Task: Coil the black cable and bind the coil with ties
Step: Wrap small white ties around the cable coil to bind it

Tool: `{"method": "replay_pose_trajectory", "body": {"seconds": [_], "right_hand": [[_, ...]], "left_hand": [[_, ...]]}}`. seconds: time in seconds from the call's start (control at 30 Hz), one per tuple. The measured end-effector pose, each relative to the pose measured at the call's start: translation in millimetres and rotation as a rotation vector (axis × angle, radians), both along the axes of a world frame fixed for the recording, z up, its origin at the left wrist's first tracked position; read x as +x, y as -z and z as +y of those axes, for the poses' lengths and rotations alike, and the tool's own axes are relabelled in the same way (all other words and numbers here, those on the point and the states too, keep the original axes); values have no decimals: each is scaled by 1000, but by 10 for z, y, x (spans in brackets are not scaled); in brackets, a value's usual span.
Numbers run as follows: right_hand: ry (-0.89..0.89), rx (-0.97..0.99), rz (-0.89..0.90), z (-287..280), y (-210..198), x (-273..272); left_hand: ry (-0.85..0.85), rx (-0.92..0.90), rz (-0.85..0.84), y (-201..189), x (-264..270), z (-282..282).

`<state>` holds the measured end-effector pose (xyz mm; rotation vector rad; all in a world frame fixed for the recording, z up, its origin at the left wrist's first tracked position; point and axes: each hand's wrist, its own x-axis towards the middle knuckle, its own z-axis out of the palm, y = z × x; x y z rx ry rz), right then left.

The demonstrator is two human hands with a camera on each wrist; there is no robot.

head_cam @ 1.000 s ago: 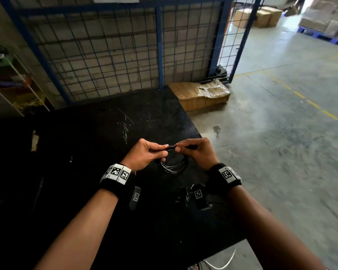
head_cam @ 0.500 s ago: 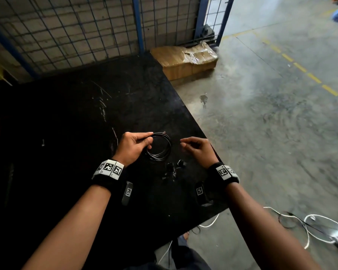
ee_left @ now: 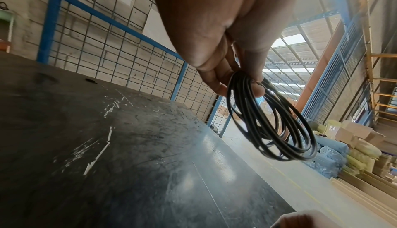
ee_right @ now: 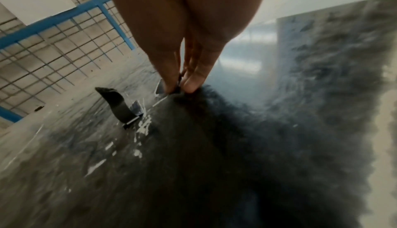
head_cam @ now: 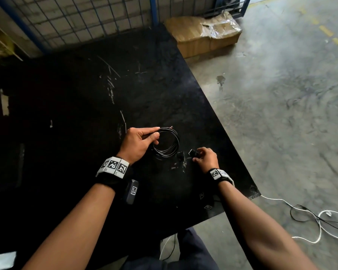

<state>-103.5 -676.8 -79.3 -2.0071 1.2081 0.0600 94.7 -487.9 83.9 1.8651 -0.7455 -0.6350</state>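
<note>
A thin black cable wound into a small coil hangs from my left hand, whose thumb and fingers pinch its left side just above the black table. In the left wrist view the coil dangles from the fingertips in several loops. My right hand is down on the table to the right of the coil, pinching a black strap tie. The right wrist view shows the fingertips pressed together on the tie at the table surface. Another black tie lies curled beside them.
More small black ties lie on the table between my hands. The table's right edge runs close to my right hand. A wrapped cardboard box sits on the concrete floor beyond, and white and black cords trail on the floor at lower right.
My right hand let go of the coil, moved down to the table and took hold of a tie. My left hand kept the coil. The head view tilted downward.
</note>
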Motion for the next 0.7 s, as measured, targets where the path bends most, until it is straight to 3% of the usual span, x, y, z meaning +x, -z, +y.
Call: {"method": "replay_pose_trajectory", "body": {"seconds": [0.13, 0.27, 0.53, 0.7], "right_hand": [[113, 20, -37, 25, 13, 97], [169, 42, -185, 35, -168, 150], [166, 126, -616, -83, -1386, 384], [-53, 220, -701, -53, -2003, 380]], "left_hand": [[7, -3, -4, -2, 7, 0], [55, 1, -14, -36, 13, 0], [293, -22, -12, -217, -3, -118], [432, -137, -82, -381, -133, -203]]}}
